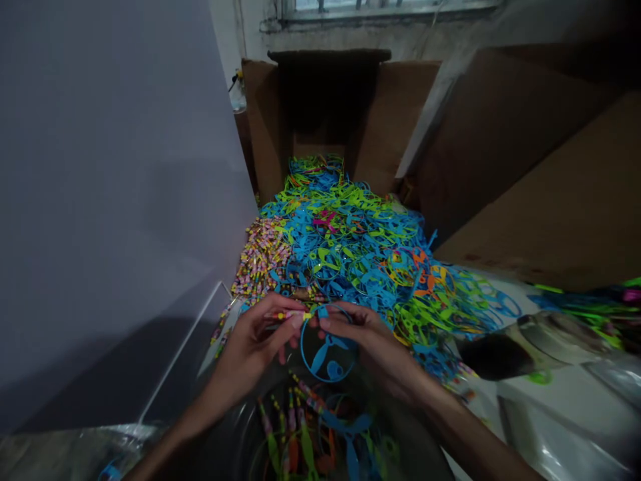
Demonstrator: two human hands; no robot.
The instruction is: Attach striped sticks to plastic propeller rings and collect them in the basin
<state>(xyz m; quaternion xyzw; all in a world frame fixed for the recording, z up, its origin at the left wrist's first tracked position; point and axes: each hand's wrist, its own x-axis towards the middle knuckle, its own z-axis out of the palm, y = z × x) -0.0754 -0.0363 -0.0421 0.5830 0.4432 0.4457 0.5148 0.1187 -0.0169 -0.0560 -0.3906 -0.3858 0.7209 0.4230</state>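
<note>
Head view: a pale grey upright panel (pixel 110 200) fills the left of the frame, and brown cardboard box flaps (pixel 521 153) crowd the upper middle and right, below a barred window (pixel 390 8) at the top edge. Between them lies a large heap of blue and lime-green plastic propeller rings (pixel 350 234), with a smaller pile of short pink-and-yellow striped sticks (pixel 263 264) at its left. A dark round basin (pixel 240 444) sits at the bottom edge, cut off by the frame; the sticks and rings inside it are too dim to count. A blurred glossy object (pixel 531 344) at the right is hard to make out. The left hand (pixel 253 337), reaching in from the bottom edge, pinches a striped stick (pixel 290 315) between thumb and fingertips. The right hand (pixel 375 344) curls around a blue plastic ring (pixel 328 347) above the basin, its fingers on the rim. Fingers hide the stick's tip, so whether it meets the ring's hub cannot be told.
</note>
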